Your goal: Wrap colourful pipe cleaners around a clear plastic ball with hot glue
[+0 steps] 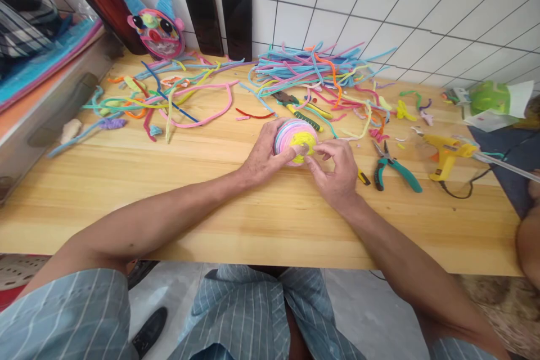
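Note:
My left hand (265, 153) is wrapped round the left side of a round pipe-cleaner coil (292, 130), held a little above the wooden table. The coil has pink, lilac and blue outer rings and a yellow middle; my left thumb lies across that yellow part. From the right, my right hand (337, 170) grips the coil's edge by the yellow centre, thumb and forefinger bent in. Whether a loose end sits between those fingertips is too small to tell. Just behind the coil lie green-handled pliers (307, 120).
Loose pipe cleaners (295, 67) are heaped along the tiled wall, with more (169, 101) at the left. Teal pliers (392, 169), a yellow glue gun (449, 152) with its cord and a yellow cutter (363, 176) lie right. Two phones (237, 21) lean on the wall beside a pipe-cleaner face (162, 34).

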A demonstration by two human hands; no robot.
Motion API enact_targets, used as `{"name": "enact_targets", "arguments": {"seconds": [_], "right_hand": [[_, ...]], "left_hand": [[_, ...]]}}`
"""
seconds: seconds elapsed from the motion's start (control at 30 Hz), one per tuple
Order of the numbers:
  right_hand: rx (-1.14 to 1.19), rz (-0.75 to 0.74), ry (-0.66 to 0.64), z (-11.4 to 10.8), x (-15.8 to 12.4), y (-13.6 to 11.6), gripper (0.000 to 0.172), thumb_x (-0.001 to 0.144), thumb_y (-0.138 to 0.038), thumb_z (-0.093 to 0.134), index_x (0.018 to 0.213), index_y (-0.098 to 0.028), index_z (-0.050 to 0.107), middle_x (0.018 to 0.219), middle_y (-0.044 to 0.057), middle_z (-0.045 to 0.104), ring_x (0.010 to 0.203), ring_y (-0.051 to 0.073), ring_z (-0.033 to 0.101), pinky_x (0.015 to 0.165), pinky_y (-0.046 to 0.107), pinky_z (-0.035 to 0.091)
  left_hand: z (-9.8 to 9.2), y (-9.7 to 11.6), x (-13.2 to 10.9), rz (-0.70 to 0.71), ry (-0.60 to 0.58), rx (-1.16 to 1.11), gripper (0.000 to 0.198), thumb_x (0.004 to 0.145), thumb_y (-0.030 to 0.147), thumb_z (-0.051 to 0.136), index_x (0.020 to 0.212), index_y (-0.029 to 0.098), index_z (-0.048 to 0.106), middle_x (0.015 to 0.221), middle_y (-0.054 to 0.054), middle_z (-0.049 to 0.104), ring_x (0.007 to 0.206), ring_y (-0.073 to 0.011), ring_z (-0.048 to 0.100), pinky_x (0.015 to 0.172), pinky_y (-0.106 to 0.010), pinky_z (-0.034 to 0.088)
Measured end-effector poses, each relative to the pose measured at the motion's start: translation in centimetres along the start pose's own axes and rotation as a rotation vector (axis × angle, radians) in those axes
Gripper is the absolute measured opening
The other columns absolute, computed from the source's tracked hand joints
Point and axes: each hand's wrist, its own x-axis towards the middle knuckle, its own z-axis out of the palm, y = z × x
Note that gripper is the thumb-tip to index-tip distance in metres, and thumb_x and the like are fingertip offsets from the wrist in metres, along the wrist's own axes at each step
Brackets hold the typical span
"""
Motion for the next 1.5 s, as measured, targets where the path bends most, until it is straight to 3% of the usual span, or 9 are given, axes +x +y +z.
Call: {"name": "enact_targets", "arguments": {"seconds": [0.33, 0.67, 0.9, 1.27, 1.5], "right_hand": [[0.18, 0.187, -0.066, 0.2, 0.2, -0.1, 0.028, 0.097, -0.029, 0.08, 0.121, -0.031, 0.067, 0.105, 0.003, 0.07, 0.089, 0.021, 0.068, 0.081, 0.042, 0.061], [0.176, 0.159, -0.084, 0.1, 0.3, -0.1, 0.031, 0.097, -0.027, 0.077, 0.126, -0.031, 0.067, 0.107, 0.003, 0.071, 0.089, 0.022, 0.067, 0.081, 0.042, 0.061], [0.142, 0.098, -0.03, 0.3, 0.0, -0.2, 0.026, 0.097, -0.026, 0.078, 0.12, -0.032, 0.066, 0.106, 0.004, 0.074, 0.088, 0.022, 0.067, 0.077, 0.041, 0.06], [0.129, 0.081, -0.027, 0.3, 0.0, -0.5, 0.025, 0.098, -0.025, 0.077, 0.119, -0.032, 0.066, 0.107, 0.004, 0.075, 0.089, 0.023, 0.068, 0.076, 0.041, 0.06], [0.14, 0.126, -0.055, 0.2, 0.1, -0.6, 0.025, 0.098, -0.026, 0.077, 0.119, -0.032, 0.065, 0.11, 0.005, 0.076, 0.092, 0.023, 0.07, 0.078, 0.042, 0.061]], "left_hand": [[0.3, 0.0, -0.1, -0.01, 0.013, 0.008, 0.075, 0.096, 0.069, 0.072, 0.152, 0.025, 0.048, 0.161, -0.017, 0.057, 0.153, -0.0367, 0.055, 0.133, -0.058, 0.044], [0.3, 0.1, -0.2, -0.013, 0.023, 0.003, 0.077, 0.095, 0.072, 0.074, 0.151, 0.024, 0.049, 0.16, -0.018, 0.058, 0.152, -0.0354, 0.057, 0.133, -0.058, 0.046], [-0.1, 0.4, -0.4, -0.042, -0.038, -0.008, 0.081, 0.096, 0.07, 0.075, 0.156, 0.025, 0.044, 0.164, -0.018, 0.054, 0.156, -0.0364, 0.052, 0.135, -0.058, 0.042], [-1.2, -0.4, -0.4, 0.049, -0.122, 0.03, 0.081, 0.101, 0.071, 0.068, 0.162, 0.026, 0.041, 0.167, -0.018, 0.051, 0.159, -0.0365, 0.05, 0.138, -0.057, 0.04], [-0.9, -0.7, -0.4, -0.007, -0.087, -0.027, 0.086, 0.096, 0.077, 0.07, 0.161, 0.028, 0.043, 0.166, -0.017, 0.051, 0.159, -0.0382, 0.05, 0.137, -0.06, 0.041]]}}
